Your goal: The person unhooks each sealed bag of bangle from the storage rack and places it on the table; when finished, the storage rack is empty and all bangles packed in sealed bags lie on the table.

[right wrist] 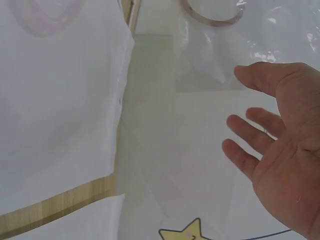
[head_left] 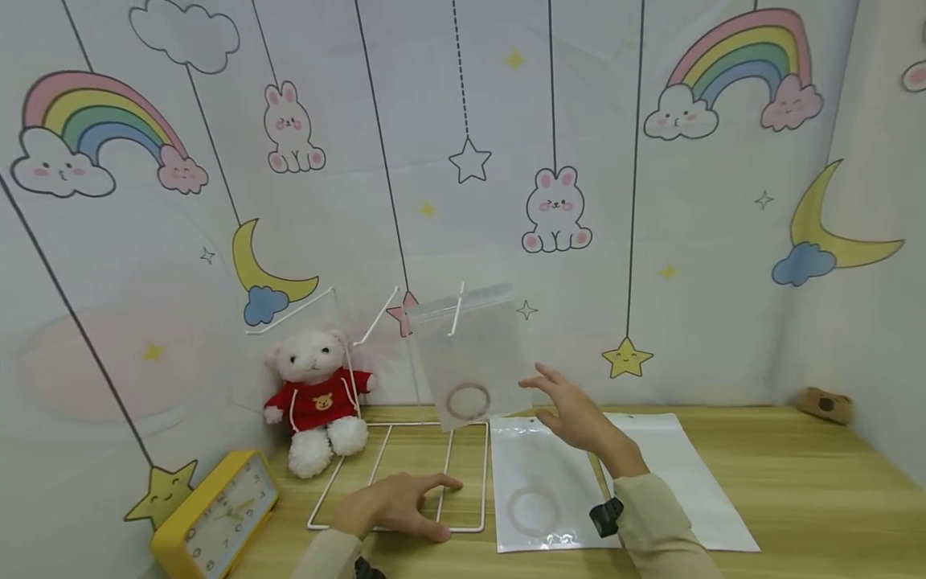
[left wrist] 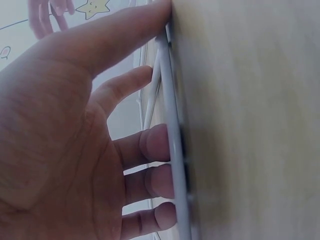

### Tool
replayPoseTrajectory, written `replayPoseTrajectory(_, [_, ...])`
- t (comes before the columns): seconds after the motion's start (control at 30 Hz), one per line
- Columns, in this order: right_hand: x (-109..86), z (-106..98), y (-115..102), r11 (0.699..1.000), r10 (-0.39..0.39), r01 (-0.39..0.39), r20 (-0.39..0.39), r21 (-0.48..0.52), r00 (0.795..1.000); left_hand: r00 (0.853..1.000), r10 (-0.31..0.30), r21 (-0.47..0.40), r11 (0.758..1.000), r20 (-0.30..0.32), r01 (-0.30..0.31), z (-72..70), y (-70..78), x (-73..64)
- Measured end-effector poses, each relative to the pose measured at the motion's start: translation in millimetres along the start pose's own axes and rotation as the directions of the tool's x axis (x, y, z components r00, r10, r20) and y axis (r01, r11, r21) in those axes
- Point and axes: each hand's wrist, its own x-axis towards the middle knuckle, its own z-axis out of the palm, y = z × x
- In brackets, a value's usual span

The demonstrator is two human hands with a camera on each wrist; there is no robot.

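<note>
A white wire rack (head_left: 485,482) stands on the wooden table, its base flat and its upper hooks (head_left: 457,310) jutting forward. From one hook hangs a clear bag (head_left: 473,346) with a brownish bangle (head_left: 448,402) at its bottom. My left hand (head_left: 394,503) lies over the front of the base; in the left wrist view its fingertips (left wrist: 161,182) rest on the white wire. Just right of the hanging bag is my right hand (head_left: 579,418), fingers spread and holding nothing. The right wrist view has that bangle (right wrist: 212,21) above the thumb.
A white bag (head_left: 550,450) with a pink bangle (head_left: 510,511) lies right of the rack, with another white sheet (head_left: 673,482) beside it. A plush bear (head_left: 318,402) sits at the rack's left. A yellow clock (head_left: 217,515) stands front left, and a small brown object (head_left: 825,406) far right.
</note>
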Motion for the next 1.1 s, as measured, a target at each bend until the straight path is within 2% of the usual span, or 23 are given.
replayPoseTrajectory(0.23, [6.0, 0.1, 0.1, 0.995, -0.049, 0.053, -0.057, 0.083, 0.997, 1.000, -0.005, 0.016, 1.000, -0.012, 0.005, 0.9, 0.7, 1.9])
replayPoseTrajectory(0.47, [7.1, 5.5, -5.8, 0.987, -0.043, 0.053, -0.073, 0.151, 0.996, 1.000, -0.003, 0.015, 1.000, -0.010, 0.003, 2.8, -1.3, 1.7])
replayPoseTrajectory(0.73, [9.0, 10.7, -21.6, 0.988, -0.088, 0.095, -0.061, 0.120, 0.994, 1.000, -0.014, 0.026, 1.000, -0.010, 0.015, 0.9, -0.5, 1.3])
replayPoseTrajectory(1.1, [6.6, 7.5, -36.9, 0.987, -0.123, 0.131, -0.093, 0.090, 0.988, 1.000, -0.007, 0.028, 1.000, -0.008, 0.007, 3.1, -3.1, 2.0])
